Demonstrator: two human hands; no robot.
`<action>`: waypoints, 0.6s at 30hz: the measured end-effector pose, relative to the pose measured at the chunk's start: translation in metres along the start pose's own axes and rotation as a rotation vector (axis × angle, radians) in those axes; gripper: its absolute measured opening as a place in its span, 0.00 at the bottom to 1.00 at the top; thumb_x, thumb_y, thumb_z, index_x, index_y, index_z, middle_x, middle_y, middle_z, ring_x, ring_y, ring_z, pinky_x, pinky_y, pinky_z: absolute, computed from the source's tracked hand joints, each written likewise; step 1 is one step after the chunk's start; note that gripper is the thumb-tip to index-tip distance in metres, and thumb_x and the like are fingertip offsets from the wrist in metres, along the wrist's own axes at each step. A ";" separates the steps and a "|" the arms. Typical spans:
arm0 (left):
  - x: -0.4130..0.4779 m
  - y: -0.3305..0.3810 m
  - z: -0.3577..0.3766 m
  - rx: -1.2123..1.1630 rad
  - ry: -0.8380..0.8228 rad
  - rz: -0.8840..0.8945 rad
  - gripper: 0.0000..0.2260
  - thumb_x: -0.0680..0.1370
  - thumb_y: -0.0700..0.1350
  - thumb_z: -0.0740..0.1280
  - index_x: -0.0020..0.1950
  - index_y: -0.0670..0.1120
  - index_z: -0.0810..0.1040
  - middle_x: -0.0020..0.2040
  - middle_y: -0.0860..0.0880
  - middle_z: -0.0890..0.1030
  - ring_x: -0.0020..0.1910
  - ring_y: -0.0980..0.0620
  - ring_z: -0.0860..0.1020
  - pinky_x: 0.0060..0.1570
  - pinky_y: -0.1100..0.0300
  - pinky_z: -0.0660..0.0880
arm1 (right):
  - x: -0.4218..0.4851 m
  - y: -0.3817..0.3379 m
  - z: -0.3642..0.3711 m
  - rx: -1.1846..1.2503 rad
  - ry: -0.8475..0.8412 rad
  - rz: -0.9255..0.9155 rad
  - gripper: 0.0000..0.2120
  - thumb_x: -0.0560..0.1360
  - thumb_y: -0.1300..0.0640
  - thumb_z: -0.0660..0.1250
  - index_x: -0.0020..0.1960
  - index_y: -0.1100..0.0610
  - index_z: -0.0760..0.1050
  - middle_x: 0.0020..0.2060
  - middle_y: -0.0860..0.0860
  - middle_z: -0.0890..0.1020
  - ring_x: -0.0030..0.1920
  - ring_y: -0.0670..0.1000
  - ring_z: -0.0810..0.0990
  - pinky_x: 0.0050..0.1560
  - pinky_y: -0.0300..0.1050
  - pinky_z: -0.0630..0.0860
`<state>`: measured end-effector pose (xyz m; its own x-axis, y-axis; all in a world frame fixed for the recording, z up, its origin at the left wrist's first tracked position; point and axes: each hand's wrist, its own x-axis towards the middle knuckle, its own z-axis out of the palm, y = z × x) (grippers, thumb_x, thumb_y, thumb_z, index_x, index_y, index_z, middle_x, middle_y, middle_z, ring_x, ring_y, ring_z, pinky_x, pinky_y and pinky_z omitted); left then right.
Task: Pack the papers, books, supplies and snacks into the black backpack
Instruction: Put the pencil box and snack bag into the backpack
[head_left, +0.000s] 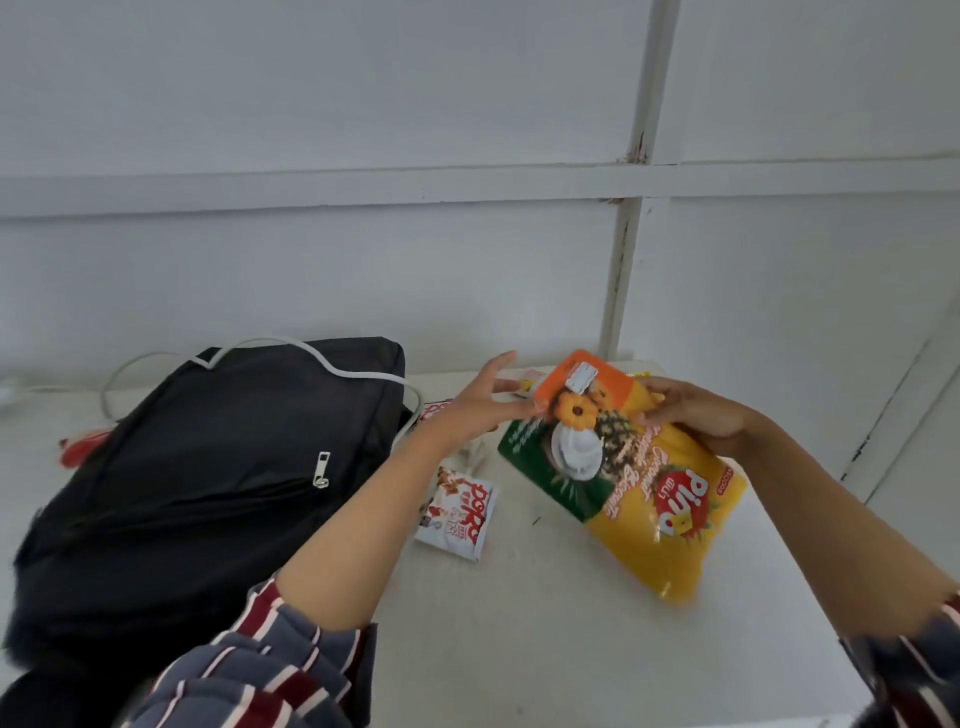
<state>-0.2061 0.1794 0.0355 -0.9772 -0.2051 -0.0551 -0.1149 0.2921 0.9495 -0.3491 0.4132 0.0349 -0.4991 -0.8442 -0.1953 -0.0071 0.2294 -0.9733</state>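
Observation:
The black backpack (208, 467) lies flat on the left of the white table (545, 623), its front zipper closed. My right hand (696, 415) grips the top edge of a large yellow and green biscuit bag (660, 519), holding it tilted above the table. My left hand (483, 400) touches the bag's top left corner by a small orange packet (576, 387), fingers mostly straight. A white and red snack packet (457, 514) lies on the table between backpack and bag.
A white cable (332, 364) runs over the backpack's far end. Something red (78, 449) peeks out at the backpack's left. More small packets (524, 382) lie behind my left hand near the white wall. My striped sleeves fill the bottom corners.

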 end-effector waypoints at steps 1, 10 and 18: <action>-0.006 0.001 -0.006 -0.017 -0.009 0.003 0.37 0.73 0.49 0.71 0.75 0.57 0.52 0.67 0.48 0.69 0.65 0.47 0.70 0.63 0.49 0.69 | -0.001 -0.003 0.006 0.039 0.035 -0.047 0.43 0.46 0.49 0.84 0.59 0.54 0.74 0.50 0.58 0.83 0.46 0.60 0.83 0.40 0.49 0.81; -0.090 0.005 -0.078 -0.381 0.126 0.204 0.29 0.76 0.34 0.66 0.70 0.57 0.60 0.63 0.50 0.71 0.59 0.50 0.74 0.44 0.54 0.79 | 0.019 -0.044 0.133 0.287 0.162 -0.177 0.46 0.55 0.53 0.81 0.69 0.46 0.66 0.57 0.56 0.80 0.48 0.58 0.83 0.38 0.51 0.80; -0.192 -0.029 -0.170 -0.361 0.133 0.117 0.29 0.77 0.34 0.63 0.71 0.59 0.61 0.65 0.49 0.71 0.61 0.47 0.74 0.52 0.46 0.78 | 0.029 -0.050 0.272 0.295 -0.006 -0.197 0.49 0.56 0.56 0.81 0.68 0.34 0.59 0.60 0.50 0.77 0.52 0.59 0.82 0.41 0.52 0.81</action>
<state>0.0151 0.0511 0.0716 -0.9455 -0.3163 0.0778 0.0889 -0.0210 0.9958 -0.1272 0.2453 0.0453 -0.5078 -0.8615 0.0002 0.1484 -0.0877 -0.9850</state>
